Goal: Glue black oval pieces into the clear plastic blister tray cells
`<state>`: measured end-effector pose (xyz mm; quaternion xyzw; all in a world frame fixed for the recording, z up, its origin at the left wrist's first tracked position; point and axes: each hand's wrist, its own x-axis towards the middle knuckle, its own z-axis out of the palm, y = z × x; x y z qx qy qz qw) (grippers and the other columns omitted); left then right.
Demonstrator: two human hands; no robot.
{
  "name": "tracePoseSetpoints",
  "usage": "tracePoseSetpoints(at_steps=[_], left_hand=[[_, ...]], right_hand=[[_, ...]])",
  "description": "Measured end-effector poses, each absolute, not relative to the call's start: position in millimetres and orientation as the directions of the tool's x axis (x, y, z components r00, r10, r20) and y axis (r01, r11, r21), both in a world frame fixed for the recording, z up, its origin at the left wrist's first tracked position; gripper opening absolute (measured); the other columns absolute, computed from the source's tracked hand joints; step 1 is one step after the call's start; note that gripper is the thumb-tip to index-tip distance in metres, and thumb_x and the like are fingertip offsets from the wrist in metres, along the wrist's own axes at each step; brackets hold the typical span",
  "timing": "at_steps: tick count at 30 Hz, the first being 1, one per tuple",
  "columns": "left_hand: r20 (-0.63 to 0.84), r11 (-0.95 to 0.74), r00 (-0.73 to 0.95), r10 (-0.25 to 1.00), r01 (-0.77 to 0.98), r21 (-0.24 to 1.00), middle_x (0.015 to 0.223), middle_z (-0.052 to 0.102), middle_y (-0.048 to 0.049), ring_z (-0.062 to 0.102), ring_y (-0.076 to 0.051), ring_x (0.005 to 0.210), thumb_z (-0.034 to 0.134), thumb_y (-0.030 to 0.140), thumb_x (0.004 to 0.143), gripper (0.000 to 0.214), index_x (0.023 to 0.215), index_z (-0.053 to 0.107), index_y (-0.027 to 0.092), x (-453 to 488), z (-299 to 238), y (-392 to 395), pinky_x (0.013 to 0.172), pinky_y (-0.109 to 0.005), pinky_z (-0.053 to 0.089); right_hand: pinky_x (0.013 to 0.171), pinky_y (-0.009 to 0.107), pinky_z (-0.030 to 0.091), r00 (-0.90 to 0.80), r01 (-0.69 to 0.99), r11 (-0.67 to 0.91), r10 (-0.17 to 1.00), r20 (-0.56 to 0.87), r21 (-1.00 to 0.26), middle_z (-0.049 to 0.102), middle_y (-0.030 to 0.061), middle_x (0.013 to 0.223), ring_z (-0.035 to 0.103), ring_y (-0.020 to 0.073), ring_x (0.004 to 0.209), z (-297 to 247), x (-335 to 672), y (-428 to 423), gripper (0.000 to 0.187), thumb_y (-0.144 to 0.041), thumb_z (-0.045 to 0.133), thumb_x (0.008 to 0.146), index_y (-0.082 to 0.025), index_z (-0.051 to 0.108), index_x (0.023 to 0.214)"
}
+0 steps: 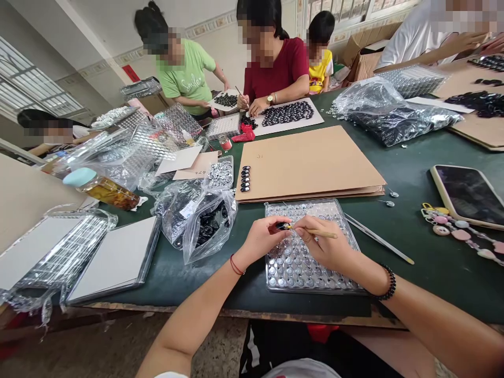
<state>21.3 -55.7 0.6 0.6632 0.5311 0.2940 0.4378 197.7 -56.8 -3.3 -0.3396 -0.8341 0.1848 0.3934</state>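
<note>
My left hand (262, 239) is pinched on a small black oval piece (281, 226) above a clear plastic tray (275, 281) of round silver settings. My right hand (323, 244) grips a thin wooden stick (325, 233) whose tip touches the black piece. Both hands hover over the tray's near half. On the brown cardboard sheet (307, 160) behind the tray lies a short double row of finished black pieces (245, 178).
A bag of black pieces (205, 223) lies left of the tray, metal tweezers (378, 239) to its right, and a phone (468, 194) with a beaded charm far right. Other people work at the table's far side. White boards in plastic sit at left.
</note>
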Motion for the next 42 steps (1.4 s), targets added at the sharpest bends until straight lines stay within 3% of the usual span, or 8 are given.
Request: tracePoseSetpoints(at_steps=[42], left_hand=[[-0.089,-0.039,0.252,0.964,0.461,0.887,0.065,0.062,-0.0024,0.052,-0.012,0.053,0.062,0.034,0.069,0.032,0.096,0.064,0.015,21.8,4.3,-57.1,0.049,-0.022,0.041]], right_hand=[[0.049,0.021,0.030,-0.459,0.399,0.692,0.719,0.523,-0.601,0.050,0.0002,0.062,0.041,0.0101,0.052,-5.3,198.3,-56.8,0.016,-0.021,0.035,0.089,-0.017,0.048,0.079]])
